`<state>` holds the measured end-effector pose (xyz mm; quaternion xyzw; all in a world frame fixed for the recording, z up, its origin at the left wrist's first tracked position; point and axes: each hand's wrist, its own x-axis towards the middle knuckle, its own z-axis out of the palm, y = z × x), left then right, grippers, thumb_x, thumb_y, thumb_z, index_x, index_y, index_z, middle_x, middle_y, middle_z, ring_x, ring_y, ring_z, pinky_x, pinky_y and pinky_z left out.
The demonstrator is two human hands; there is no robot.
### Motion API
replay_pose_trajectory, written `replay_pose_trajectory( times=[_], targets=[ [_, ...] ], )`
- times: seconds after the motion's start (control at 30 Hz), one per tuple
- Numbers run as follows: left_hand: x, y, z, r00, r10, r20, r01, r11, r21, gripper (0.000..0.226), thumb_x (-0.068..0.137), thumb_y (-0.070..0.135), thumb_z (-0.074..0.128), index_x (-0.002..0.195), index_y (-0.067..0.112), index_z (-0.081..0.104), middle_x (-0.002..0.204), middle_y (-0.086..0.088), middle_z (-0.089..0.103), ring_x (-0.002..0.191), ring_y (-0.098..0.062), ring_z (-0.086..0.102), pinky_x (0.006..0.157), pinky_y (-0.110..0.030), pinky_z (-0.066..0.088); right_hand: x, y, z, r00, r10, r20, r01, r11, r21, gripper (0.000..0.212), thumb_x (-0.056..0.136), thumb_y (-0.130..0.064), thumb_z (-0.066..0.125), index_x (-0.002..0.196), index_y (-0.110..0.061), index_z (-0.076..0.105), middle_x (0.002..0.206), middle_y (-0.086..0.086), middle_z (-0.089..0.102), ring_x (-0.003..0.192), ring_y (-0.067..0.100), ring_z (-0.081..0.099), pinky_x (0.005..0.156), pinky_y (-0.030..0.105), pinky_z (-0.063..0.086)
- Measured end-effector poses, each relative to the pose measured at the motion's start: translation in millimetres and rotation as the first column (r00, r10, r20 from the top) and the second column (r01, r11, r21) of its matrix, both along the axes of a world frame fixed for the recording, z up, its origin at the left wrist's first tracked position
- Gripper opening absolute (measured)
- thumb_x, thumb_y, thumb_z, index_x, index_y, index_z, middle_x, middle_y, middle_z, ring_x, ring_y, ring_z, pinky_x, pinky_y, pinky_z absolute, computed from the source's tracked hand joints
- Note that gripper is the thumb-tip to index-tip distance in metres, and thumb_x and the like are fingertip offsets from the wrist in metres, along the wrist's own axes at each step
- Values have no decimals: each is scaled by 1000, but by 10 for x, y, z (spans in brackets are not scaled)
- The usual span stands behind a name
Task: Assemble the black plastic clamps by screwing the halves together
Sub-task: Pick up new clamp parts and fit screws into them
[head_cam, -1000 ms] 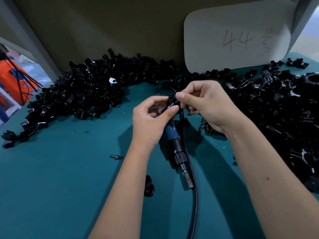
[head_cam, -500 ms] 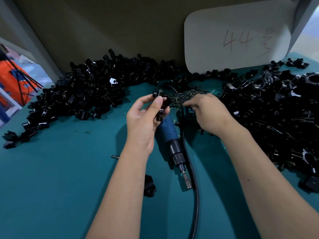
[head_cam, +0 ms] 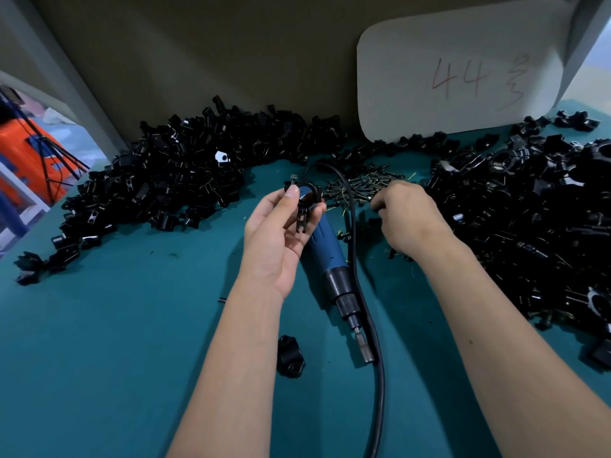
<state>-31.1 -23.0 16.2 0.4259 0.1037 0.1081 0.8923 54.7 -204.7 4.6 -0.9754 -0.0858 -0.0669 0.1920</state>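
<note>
- My left hand point(head_cam: 281, 233) pinches the clamp point(head_cam: 305, 201) above the counter point(head_cam: 115, 342), halves aligned.
- My right hand point(head_cam: 408, 214) curls at the screws point(head_cam: 360, 185); whether it has one, I cannot tell.
- Best take one screw, seat it straight, then lift the screwdriver point(head_cam: 334, 269).

Single view, head-worn, wide-angle. Looks forward and down onto the teal table top point(head_cam: 99, 375) from above the person's forearms, which enter from the bottom edge and run up to mid-frame. Left hand point(head_cam: 281, 236) and right hand point(head_cam: 410, 216) sit near centre, close to the lens. Far limit of view is the back panel point(head_cam: 198, 54) behind the table. Straight edges bow toward the frame corners. No second view to overlap.
</note>
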Motion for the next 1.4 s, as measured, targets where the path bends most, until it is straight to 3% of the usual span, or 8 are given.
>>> replay_pose_trajectory(
  times=[0.27,0.4,0.57,0.8,1.0,1.1,1.23,1.4],
  targets=[
    [-6,0,-11,1000,13,22,-13,1000,-6,60,74,6,82,127,-5,58,110,-22,76,92,-25,77,78,-23,60,-1,-8,4,997,-73,-28,75,993,89,40,90,12,60,109,-20,74,110,12,67,92,34,67,78,43,62],
    [6,12,-29,1000,14,22,-14,1000,2,54,69,9,84,117,2,59,107,-18,77,89,-23,77,77,-22,59,-22,-13,25,995,-97,-32,100,989,110,35,90,11,59,101,-19,75,103,13,70,86,34,69,75,44,63],
    [10,18,-41,1000,7,14,-7,1000,14,49,72,7,83,115,2,60,105,-17,78,86,-22,76,76,-23,60,-33,-18,26,1000,-1,7,0,994,113,31,97,-12,69,125,-24,69,115,8,63,102,31,64,85,43,58],
    [31,11,-59,1000,-3,-22,3,1000,8,36,86,0,77,117,0,60,105,-18,78,85,-22,76,75,-23,60,-90,48,43,976,216,-16,-216,976,14,9,95,-31,72,104,-34,73,107,-5,56,120,26,47,91,44,51],
    [36,15,-72,1000,-14,-23,15,999,47,34,86,0,77,115,2,59,102,-15,78,82,-21,75,74,-22,59,-101,66,32,983,182,-29,-182,983,10,12,96,-17,69,85,-19,69,98,2,67,100,24,57,83,45,56],
    [47,32,-81,1000,-16,-16,17,995,102,30,86,0,77,110,6,60,101,-13,79,82,-20,75,75,-23,60,-81,40,53,992,110,56,-119,972,204,8,98,-15,68,91,-17,64,86,1,68,74,15,61,67,32,54],
    [49,44,-79,999,-40,6,39,984,174,35,82,1,80,110,8,61,96,-10,78,82,-19,76,78,-24,60,-112,65,138,985,150,83,-171,849,500,17,103,-13,61,116,-20,70,79,-14,63,72,2,60,63,11,43],
    [43,41,-67,996,-92,16,88,977,193,34,80,0,80,107,8,61,96,-15,75,78,-20,75,75,-23,60,-281,259,268,959,233,163,-255,456,852,12,97,-11,70,97,-19,79,79,-8,70,68,4,57,59,22,49]
  ],
)
